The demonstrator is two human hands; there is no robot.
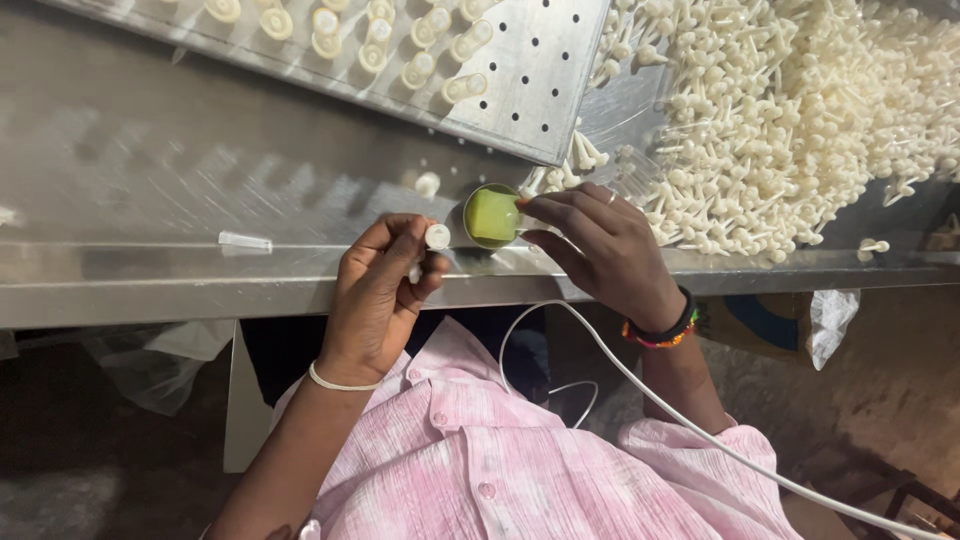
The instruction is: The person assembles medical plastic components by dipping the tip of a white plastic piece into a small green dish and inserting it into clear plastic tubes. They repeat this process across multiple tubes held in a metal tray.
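My left hand [385, 285] pinches a small white plastic cap-and-stem piece [437, 237]. My right hand [600, 245], fingers curled, touches the round dish with green sponge [492, 215] on the steel table [150, 270]. Best dab lightly, keeping the stem upright.

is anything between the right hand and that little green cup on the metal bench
Nothing visible. The right hand already has its fingertips at the rim of the green cup. The left hand, holding a small white piece, sits on the cup's other side, out of the way.
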